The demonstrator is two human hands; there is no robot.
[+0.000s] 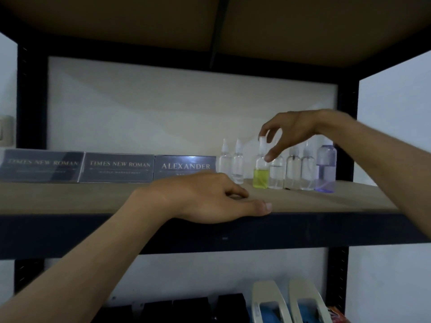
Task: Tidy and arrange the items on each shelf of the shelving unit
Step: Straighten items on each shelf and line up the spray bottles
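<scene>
Yellow-liquid spray bottle [260,177] stands upright on the wooden shelf board [70,197], right of ctr in frame, in a row w/ other bottles toward the back. Right hand [291,134] comes in from the right edge & hangs over it. Thumb & fingers are curved but apart, not clamped on anything. Index tip sits at the cap top, thumb tip lower by the bottle's shoulder; can't tell if either touches. Left hand [210,197] rests on the front edge of the same board, frame ctr, fingers loosely bent, thumb straight along the lip, holding nothing.

Row, left to right in frame: two clear spray bottles [238,164], then the yellow one, then three more clear bottles [293,169], then a wider purple-tinted bottle [326,169] at the far end, near the black upright post [345,101]. All upright & packed close; can't tell which ones actually touch.

Left half of the shelf: three dark nameplates side by side, edge to edge. First nameplate [42,165] & second nameplate [117,167] read "TIMES NEW ROMAN". Third nameplate [185,166] reads "ALEXANDER", lower part hidden behind the left hand.

Bottom of frame, lower shelf: two cream-coloured objects [268,297] w/ blue inside at bottom right, black items [186,308] left of them, too dark to identify.
</scene>
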